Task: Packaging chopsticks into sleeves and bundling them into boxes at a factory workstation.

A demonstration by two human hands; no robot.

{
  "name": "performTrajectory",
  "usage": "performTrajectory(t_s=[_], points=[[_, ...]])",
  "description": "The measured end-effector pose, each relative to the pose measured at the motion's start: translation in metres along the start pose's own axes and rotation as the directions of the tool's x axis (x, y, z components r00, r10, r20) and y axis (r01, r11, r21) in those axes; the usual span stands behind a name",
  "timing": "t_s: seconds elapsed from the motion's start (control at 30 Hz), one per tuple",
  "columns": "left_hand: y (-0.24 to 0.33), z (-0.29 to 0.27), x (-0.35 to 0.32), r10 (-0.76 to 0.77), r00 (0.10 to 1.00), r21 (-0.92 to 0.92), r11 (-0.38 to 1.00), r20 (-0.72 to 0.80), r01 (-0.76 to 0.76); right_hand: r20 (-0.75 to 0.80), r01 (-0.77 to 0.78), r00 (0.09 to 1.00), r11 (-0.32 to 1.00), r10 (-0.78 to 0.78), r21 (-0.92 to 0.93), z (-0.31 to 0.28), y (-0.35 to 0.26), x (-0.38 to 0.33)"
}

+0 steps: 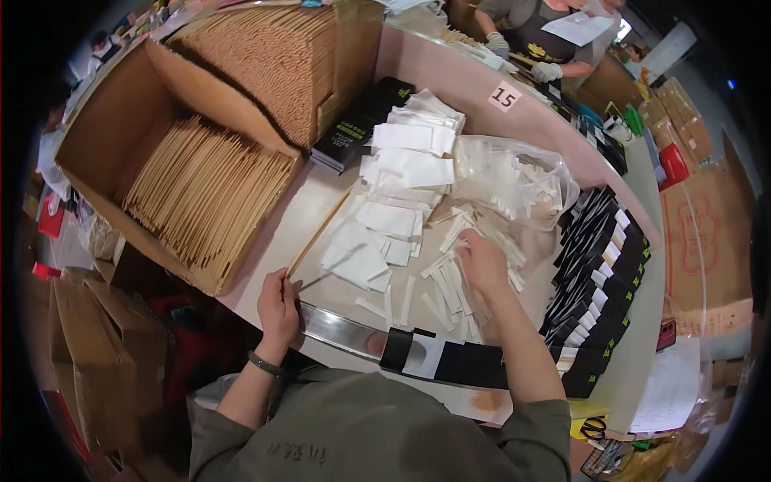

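Note:
My left hand point(279, 309), with a dark bracelet at its wrist, is closed round the lower end of a long, thin tan stick point(320, 231). The stick slants up and away over the table. My right hand point(482, 262) reaches into a loose heap of narrow white paper strips point(450, 285); its fingers are bent together, and what they pinch is hidden. Between the hands lie overlapping stacks of white paper pieces point(385, 217). Along the front edge, a shiny metal strip point(341, 331) leads to a black box point(466, 363) with a pale panel.
Left stands an open carton point(104, 153) of upright tan pieces, with another packed carton point(349, 56) behind. Black boxes point(353, 128) lie at the back. A clear plastic bag point(514, 177) of strips and a row of black packets point(602, 273) are right. Beyond the partition point(474, 80), a person works in gloves.

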State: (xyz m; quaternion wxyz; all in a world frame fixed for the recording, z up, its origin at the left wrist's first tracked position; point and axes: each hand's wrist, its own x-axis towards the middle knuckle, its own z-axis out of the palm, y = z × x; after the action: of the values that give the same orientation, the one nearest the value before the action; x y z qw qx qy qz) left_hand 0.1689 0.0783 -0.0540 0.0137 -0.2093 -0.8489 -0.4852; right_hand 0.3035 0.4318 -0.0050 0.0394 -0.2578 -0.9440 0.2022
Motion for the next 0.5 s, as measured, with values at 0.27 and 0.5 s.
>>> performTrajectory(t_s=[0.27, 0.5], points=[[-0.016, -0.003, -0.004, 0.074, 0.996, -0.039, 0.996, -0.042, -0.076, -0.224, -0.096, 0.972, 0.987, 0.065, -0.13, 0.0, -0.024, -0.017], [-0.009, 0.0, -0.004, 0.048, 0.999, -0.164, 0.985, 0.002, -0.047, 0.064, -0.293, 0.953, 0.955, 0.295, -0.039, 0.008, -0.018, -0.075]])
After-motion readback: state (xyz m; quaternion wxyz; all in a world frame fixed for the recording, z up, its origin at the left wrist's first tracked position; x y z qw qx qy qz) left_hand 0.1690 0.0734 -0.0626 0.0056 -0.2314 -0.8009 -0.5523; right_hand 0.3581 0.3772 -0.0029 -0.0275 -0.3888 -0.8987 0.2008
